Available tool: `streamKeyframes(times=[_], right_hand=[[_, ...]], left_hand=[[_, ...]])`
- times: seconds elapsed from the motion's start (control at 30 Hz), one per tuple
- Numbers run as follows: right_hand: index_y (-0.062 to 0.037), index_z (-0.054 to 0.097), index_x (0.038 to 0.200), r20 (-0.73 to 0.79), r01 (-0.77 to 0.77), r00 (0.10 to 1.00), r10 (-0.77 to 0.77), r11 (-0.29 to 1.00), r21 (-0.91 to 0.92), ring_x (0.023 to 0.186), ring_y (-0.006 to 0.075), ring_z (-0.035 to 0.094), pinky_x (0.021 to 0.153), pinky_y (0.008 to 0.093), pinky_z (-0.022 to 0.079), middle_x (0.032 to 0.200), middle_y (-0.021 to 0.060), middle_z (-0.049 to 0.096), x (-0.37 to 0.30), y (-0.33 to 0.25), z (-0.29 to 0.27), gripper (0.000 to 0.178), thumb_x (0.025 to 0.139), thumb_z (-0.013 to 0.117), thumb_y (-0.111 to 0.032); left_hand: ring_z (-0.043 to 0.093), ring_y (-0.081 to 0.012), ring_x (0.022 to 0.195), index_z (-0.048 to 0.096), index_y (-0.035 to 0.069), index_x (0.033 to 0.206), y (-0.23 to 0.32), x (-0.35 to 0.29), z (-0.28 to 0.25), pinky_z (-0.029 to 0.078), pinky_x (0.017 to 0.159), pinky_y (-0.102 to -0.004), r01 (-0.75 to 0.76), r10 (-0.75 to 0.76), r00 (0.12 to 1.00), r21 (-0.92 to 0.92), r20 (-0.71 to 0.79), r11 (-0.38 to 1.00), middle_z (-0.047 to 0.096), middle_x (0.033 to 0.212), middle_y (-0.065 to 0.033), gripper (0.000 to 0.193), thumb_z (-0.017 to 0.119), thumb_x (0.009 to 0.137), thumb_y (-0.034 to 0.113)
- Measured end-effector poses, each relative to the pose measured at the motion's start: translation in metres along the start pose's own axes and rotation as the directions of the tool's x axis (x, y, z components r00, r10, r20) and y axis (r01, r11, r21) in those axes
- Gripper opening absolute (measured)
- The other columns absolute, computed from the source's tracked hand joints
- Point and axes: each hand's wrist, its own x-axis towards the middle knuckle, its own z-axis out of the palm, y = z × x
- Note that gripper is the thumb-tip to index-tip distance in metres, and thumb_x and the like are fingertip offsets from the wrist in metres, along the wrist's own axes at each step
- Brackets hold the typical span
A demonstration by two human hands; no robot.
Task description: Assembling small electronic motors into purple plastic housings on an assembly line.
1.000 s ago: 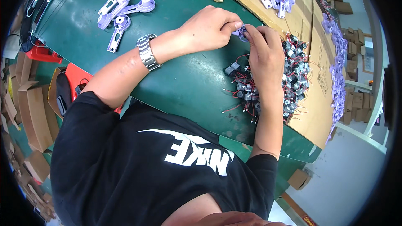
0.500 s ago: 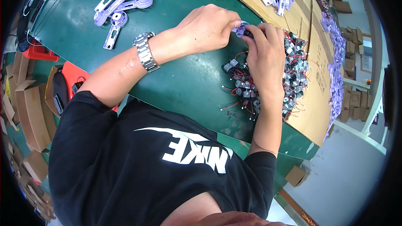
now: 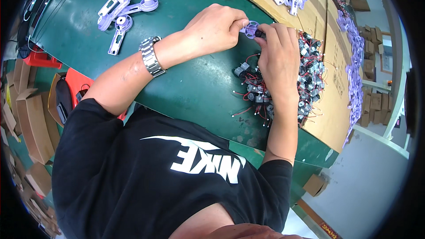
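The gap widens! The person's bare right hand (image 3: 279, 51) now sits farther from the bare left hand (image 3: 214, 26), baring more of the round purple plastic piece (image 3: 250, 29), and a small black part (image 3: 260, 34), hidden a second ago, shows.

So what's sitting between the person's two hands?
In the head view, a purple plastic piece with a round end and, next to it, a small dark part lie between the left hand and the right hand.

Left grip (image 3: 215, 26): purple part (image 3: 250, 29); right grip (image 3: 279, 51): black piece (image 3: 260, 34).
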Motion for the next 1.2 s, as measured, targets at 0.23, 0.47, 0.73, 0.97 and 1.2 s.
streamKeyframes(times=[0.23,0.47,0.73,0.97,1.2], right_hand=[[-0.0008,0.066,0.108,-0.020,-0.052,0.998,0.063,0.935,0.352,0.092,0.0350,0.060,0.083,0.0451,0.048,0.093,0.0141,0.064,0.002,0.000,0.010,0.026,0.083,0.072,0.005],[-0.0006,0.067,0.108,-0.075,-0.049,0.994,0.083,0.924,0.380,0.093,0.0343,0.060,0.082,0.0439,0.049,0.092,0.0143,0.065,0.001,0.006,0.015,0.028,0.081,0.074,0.005],[-0.0027,0.068,0.119,0.258,-0.453,0.860,0.440,0.428,0.782,0.091,0.0149,0.064,0.069,0.0297,0.054,0.105,0.0062,0.064,-0.001,0.002,0.011,0.036,0.087,0.083,-0.008],[-0.0010,0.064,0.137,0.505,-0.591,0.793,0.341,0.229,0.774,0.086,0.0120,0.071,0.068,0.0239,0.056,0.107,0.0090,0.075,-0.004,0.017,0.003,0.039,0.099,0.071,-0.006],[0.0015,0.074,0.122,0.518,-0.682,0.702,0.488,0.255,0.685,0.070,0.0083,0.065,0.061,0.0229,0.053,0.088,0.0049,0.075,-0.004,0.012,0.006,0.027,0.095,0.074,-0.001]], left_hand=[[0.065,-0.0416,0.071,0.075,0.003,0.105,-0.001,0.000,-0.002,0.050,0.064,-0.0455,-0.064,0.064,0.997,0.018,0.032,0.998,0.068,0.080,-0.0228,0.019,0.061,0.100,0.014],[0.067,-0.0421,0.075,0.075,0.003,0.107,0.004,0.001,-0.007,0.052,0.067,-0.0461,-0.040,0.035,0.996,0.062,0.083,0.997,0.069,0.082,-0.0228,0.018,0.060,0.101,0.012],[0.071,-0.0398,0.088,0.074,0.002,0.110,0.002,0.000,-0.005,0.056,0.075,-0.0441,-0.183,0.184,0.983,0.061,-0.014,0.981,0.074,0.095,-0.0198,0.019,0.061,0.100,0.011],[0.070,-0.0401,0.089,0.073,0.004,0.111,0.004,-0.004,-0.004,0.056,0.075,-0.0459,-0.272,0.272,0.962,0.026,0.018,0.962,0.072,0.096,-0.0198,0.017,0.063,0.098,0.009],[0.067,-0.0418,0.084,0.070,0.003,0.110,0.008,-0.010,0.004,0.054,0.072,-0.0483,-0.254,0.254,0.966,-0.008,0.035,0.967,0.070,0.091,-0.0201,0.015,0.061,0.100,0.009]])
